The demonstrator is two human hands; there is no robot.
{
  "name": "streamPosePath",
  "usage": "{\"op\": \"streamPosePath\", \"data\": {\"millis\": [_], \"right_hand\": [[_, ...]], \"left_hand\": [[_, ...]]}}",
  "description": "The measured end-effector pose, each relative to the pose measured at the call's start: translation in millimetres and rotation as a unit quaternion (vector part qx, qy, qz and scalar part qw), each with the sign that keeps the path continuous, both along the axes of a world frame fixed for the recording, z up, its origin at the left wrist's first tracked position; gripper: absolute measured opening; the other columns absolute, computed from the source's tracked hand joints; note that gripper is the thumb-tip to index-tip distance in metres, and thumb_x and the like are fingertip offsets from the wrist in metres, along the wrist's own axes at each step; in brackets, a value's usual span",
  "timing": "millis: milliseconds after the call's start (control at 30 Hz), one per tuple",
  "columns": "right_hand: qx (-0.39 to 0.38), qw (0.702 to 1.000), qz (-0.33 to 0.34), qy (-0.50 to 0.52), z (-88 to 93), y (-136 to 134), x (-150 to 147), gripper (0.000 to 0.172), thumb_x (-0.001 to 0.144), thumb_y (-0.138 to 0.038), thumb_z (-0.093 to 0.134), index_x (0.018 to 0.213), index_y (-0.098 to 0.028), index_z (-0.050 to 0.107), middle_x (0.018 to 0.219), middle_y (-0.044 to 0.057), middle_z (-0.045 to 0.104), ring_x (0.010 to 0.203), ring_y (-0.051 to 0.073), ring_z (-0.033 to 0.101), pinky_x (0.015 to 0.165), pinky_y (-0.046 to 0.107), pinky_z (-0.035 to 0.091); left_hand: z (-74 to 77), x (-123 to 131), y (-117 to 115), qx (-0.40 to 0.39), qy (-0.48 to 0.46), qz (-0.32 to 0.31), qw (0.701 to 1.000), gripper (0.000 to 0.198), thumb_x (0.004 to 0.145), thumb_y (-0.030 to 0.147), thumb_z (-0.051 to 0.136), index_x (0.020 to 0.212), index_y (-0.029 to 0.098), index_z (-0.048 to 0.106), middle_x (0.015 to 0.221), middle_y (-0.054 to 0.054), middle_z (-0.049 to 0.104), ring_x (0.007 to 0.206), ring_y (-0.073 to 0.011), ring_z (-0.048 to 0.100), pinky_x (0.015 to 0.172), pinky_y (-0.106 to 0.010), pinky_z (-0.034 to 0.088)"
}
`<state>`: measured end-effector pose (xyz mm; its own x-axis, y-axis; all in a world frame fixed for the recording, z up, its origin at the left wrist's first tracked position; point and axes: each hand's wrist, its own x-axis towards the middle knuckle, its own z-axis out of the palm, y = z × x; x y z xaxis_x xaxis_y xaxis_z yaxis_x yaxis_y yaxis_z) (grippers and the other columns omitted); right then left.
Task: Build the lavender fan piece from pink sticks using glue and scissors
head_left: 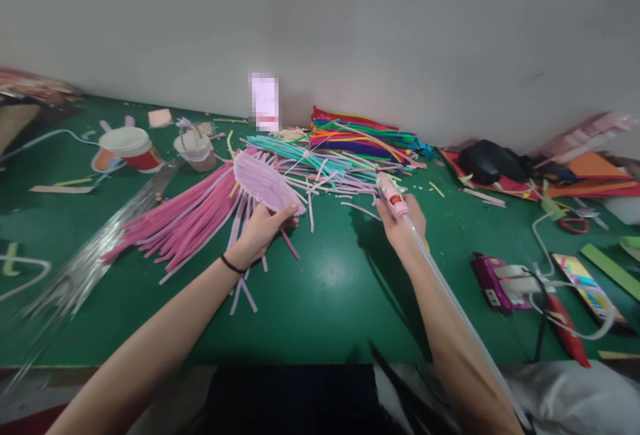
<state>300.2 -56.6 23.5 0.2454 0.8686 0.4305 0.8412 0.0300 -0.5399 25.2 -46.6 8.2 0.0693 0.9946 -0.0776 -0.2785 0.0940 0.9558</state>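
Left hand [265, 228] pinches the lilac piece [267, 182] at its near right edge, thumb over the top, fingers underneath, the broad ribbed face tipped up into view. It's held up just over the worktop [330, 302], left of centre, with pink stems [185, 218] fanning out to its left and teal stems [285, 148] lying behind it. Across to the right hand [407, 225], and that one is wrapped around a pink glue gun [393, 196], the nozzle angled away toward the heap by the wall; whether a finger sits on the trigger, I can't tell. A long clear rod [450, 288] runs back from the gun along the forearm.

So this looks like a gluing step, caught between dabs: piece in one hand, gun in the other, the two well apart with bare green between them. Whether any glue sits on the lilac face is too fine to make out. The next move, I'd judge, calls for a steady left pinch, the edge turned to meet the nozzle, and the right hand swinging the tip across, clear of the thumb and those loose stems.
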Motion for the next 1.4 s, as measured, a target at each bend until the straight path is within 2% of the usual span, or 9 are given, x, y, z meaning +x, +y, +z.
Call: {"op": "streamPosePath", "data": {"millis": [167,300,400,500,567,633,667,833,1400], "right_hand": [[-0.097,0.976,-0.093,-0.171,4.4,4.2,44.2,0.036,0.082,-0.034,0.061,0.108,-0.013,0.049,0.111,0.018,0.052,0.093,0.028,0.061,0.072,0.036,0.048],[-0.217,0.938,-0.177,-0.203,8.8,4.6,65.6,0.043,0.079,-0.030,0.065,0.112,-0.008,0.048,0.115,0.022,0.049,0.098,0.033,0.061,0.076,0.040,0.049],[-0.205,0.936,-0.189,-0.213,20.5,1.1,61.4,0.046,0.079,-0.028,0.065,0.116,-0.004,0.051,0.117,0.027,0.050,0.108,0.040,0.056,0.083,0.049,0.047],[-0.064,0.981,-0.099,-0.152,33.7,-3.7,31.4,0.037,0.082,-0.022,0.058,0.118,-0.009,0.057,0.117,0.024,0.055,0.111,0.036,0.054,0.088,0.049,0.045],[-0.014,0.997,0.075,-0.020,37.9,-4.7,2.1,0.027,0.087,-0.027,0.055,0.110,-0.015,0.064,0.106,0.014,0.065,0.096,0.026,0.062,0.087,0.041,0.048],[-0.049,0.967,0.218,0.119,36.8,-2.7,-25.9,0.023,0.086,-0.036,0.058,0.098,-0.020,0.070,0.097,0.008,0.070,0.086,0.021,0.065,0.080,0.036,0.051],[-0.071,0.949,0.247,0.182,34.7,-0.8,-37.3,0.024,0.084,-0.040,0.061,0.094,-0.020,0.071,0.094,0.007,0.072,0.084,0.020,0.066,0.077,0.034,0.051],[-0.125,0.887,0.263,0.359,22.9,6.4,-61.4,0.034,0.074,-0.050,0.070,0.090,-0.019,0.073,0.083,0.004,0.072,0.075,0.017,0.064,0.067,0.029,0.051],[-0.133,0.880,0.275,0.363,13.5,-0.2,-74.0,0.032,0.074,-0.048,0.070,0.085,-0.019,0.073,0.075,0.002,0.069,0.067,0.014,0.060,0.061,0.027,0.046]], "left_hand": [[0.1,-0.4,-0.5,0.023,0.002,0.006,1.000,0.032,0.068,0.035,0.079,0.083,0.013,0.062,0.074,0.000,0.064,0.058,-0.0102,0.059,0.059,-0.024,0.052],[3.7,-2.1,-2.9,0.060,0.044,0.014,0.997,0.030,0.070,0.038,0.077,0.082,0.014,0.063,0.072,0.000,0.065,0.059,-0.0113,0.060,0.060,-0.025,0.052],[10.4,-2.9,-7.2,0.088,0.109,0.010,0.990,0.025,0.075,0.038,0.073,0.078,0.015,0.064,0.067,0.000,0.066,0.061,-0.0127,0.062,0.063,-0.024,0.050],[16.0,-1.3,-12.5,0.104,0.153,0.004,0.983,0.023,0.077,0.037,0.071,0.076,0.015,0.065,0.068,-0.001,0.067,0.064,-0.0147,0.063,0.065,-0.025,0.050],[17.5,0.7,-15.7,0.111,0.161,-0.004,0.981,0.021,0.077,0.037,0.071,0.077,0.016,0.065,0.069,-0.002,0.068,0.065,-0.0158,0.064,0.066,-0.026,0.051],[17.7,2.4,-18.1,0.113,0.169,-0.011,0.979,0.021,0.078,0.037,0.070,0.076,0.017,0.065,0.069,-0.002,0.069,0.065,-0.0169,0.065,0.066,-0.027,0.051],[17.6,2.9,-18.9,0.112,0.173,-0.012,0.978,0.020,0.078,0.037,0.070,0.075,0.017,0.065,0.068,-0.002,0.069,0.065,-0.0175,0.065,0.067,-0.027,0.051],[18.6,2.7,-19.9,0.112,0.170,-0.015,0.979,0.020,0.079,0.036,0.069,0.073,0.017,0.066,0.066,-0.002,0.069,0.063,-0.0170,0.064,0.066,-0.027,0.050],[18.6,5.7,-19.7,0.076,0.164,-0.030,0.983,0.022,0.075,0.038,0.071,0.071,0.017,0.065,0.063,-0.001,0.066,0.060,-0.0171,0.062,0.062,-0.027,0.049]]}}
